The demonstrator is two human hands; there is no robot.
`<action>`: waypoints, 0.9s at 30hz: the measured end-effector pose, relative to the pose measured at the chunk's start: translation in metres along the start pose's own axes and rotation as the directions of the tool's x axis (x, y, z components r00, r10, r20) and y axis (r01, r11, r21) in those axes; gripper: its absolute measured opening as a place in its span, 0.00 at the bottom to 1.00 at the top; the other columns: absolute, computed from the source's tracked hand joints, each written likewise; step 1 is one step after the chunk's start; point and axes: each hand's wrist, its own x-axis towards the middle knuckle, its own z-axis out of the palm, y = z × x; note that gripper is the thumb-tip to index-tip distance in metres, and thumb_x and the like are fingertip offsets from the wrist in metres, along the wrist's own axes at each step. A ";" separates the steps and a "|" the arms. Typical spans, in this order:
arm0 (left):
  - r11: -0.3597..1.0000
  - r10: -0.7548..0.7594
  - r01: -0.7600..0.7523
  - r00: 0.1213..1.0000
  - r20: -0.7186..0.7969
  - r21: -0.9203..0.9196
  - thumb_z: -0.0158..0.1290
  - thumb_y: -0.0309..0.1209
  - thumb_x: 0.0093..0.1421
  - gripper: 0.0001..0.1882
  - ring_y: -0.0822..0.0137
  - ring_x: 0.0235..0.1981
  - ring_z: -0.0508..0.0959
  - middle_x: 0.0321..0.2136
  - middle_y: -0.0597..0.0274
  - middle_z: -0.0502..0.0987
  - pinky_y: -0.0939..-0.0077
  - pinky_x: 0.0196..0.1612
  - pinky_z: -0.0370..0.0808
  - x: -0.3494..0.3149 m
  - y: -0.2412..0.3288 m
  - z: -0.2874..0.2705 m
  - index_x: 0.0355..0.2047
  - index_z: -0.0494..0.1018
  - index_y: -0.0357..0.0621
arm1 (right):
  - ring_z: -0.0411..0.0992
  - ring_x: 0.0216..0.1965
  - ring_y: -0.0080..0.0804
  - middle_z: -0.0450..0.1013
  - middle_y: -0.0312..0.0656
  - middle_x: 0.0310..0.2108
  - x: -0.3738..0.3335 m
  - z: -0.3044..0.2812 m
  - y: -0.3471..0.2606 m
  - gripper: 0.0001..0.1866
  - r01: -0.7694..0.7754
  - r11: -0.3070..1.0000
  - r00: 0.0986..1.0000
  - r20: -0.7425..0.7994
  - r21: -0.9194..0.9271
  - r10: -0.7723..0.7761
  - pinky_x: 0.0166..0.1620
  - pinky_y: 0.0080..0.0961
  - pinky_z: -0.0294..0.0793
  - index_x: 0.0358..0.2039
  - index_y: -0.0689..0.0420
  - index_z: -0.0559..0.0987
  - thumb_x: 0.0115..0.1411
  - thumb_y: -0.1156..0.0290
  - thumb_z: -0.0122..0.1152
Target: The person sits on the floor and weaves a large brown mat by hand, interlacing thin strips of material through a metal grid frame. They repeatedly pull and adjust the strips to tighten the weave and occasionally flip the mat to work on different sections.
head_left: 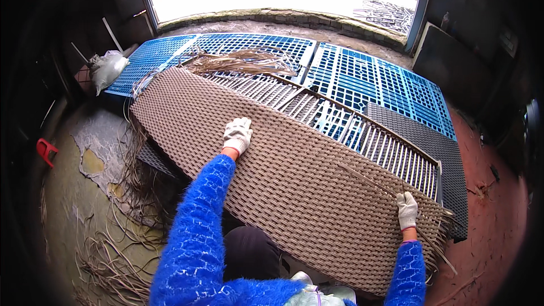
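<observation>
A long brown woven rattan panel (272, 175) lies slantwise in front of me, from the far left down to the near right. My left hand (238, 135), in a white knit glove, rests on its upper surface with the fingers laid against the weave. Near the right end, my right hand (407, 209), gloved alike, is closed on a thin brown rattan strip (371, 182). The strip runs leftward over the panel, and its hold inside the fingers is partly hidden. Loose strip ends (445, 258) stick out past the panel's right edge.
Beneath and beyond lie a slatted frame (391, 150), blue plastic pallets (379, 76) and a dark woven panel (436, 147). A bundle of strips (243, 62) rests on the pallets. Tangled strips (113, 260), a red plastic stool (46, 152) and a white sack (107, 69) are leftward.
</observation>
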 end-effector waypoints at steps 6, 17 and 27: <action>0.975 -0.042 0.051 0.998 0.044 -0.218 0.50 0.41 0.66 0.20 0.55 0.59 0.73 0.57 0.58 0.76 0.60 0.63 0.69 0.022 -0.022 -0.016 0.56 0.74 0.49 | 0.53 0.23 0.22 0.57 0.33 0.18 0.002 0.000 0.006 0.26 -0.036 0.998 0.999 0.039 0.055 0.034 0.27 0.27 0.60 0.23 0.56 0.66 0.68 0.51 0.63; 0.928 0.118 -0.166 0.980 -0.160 -0.333 0.49 0.23 0.62 0.18 0.50 0.54 0.76 0.51 0.51 0.77 0.62 0.59 0.73 0.037 -0.005 0.006 0.51 0.77 0.49 | 0.53 0.24 0.19 0.57 0.30 0.19 0.000 -0.001 -0.004 0.26 -0.043 0.999 0.999 0.023 0.021 0.043 0.27 0.25 0.58 0.23 0.56 0.66 0.68 0.50 0.62; 0.893 0.219 -0.277 0.956 -0.195 -0.355 0.52 0.26 0.62 0.10 0.48 0.50 0.77 0.45 0.53 0.79 0.60 0.55 0.75 0.045 0.055 -0.009 0.42 0.79 0.49 | 0.55 0.23 0.20 0.61 0.32 0.18 -0.002 0.003 0.009 0.23 -0.103 0.994 0.995 0.006 0.034 0.103 0.27 0.26 0.62 0.27 0.57 0.73 0.66 0.50 0.64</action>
